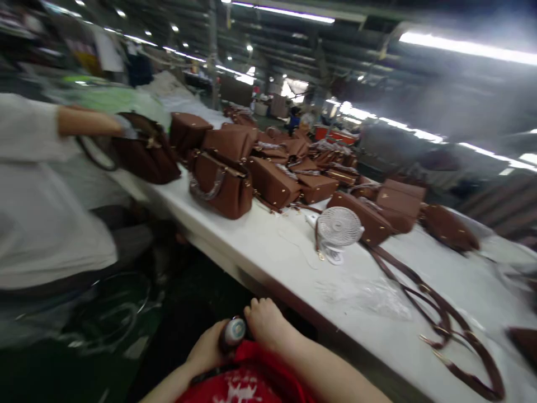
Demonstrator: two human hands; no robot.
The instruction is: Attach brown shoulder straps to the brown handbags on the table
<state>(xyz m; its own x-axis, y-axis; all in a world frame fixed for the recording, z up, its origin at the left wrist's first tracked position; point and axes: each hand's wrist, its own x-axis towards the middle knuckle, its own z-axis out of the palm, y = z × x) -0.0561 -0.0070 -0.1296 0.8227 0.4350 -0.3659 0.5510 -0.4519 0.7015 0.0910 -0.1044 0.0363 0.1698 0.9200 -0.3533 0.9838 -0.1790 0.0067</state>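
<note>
Close to my body, my left hand (205, 348) is wrapped round a dark cylindrical object with a round pale blue-green end (234, 331), perhaps a small bottle; its exact kind is unclear. My right hand (266, 322) is just to the right of it, fingers curled in. Whatever those fingers hold, if anything, is hidden. Both hands are low, in front of the red clothing (247, 375) and beside the near edge of the white table (268, 254). A brown handbag (222, 187) with wrapped handles stands upright on that table, apart from my hands.
Several brown bags (277, 182) crowd the far part of the table. A small white fan (339, 226), a clear plastic bag (373, 296) and brown straps (444, 313) lie nearer. At left, a person in a pale shirt (46, 212) reaches to a dark brown bag (146, 151).
</note>
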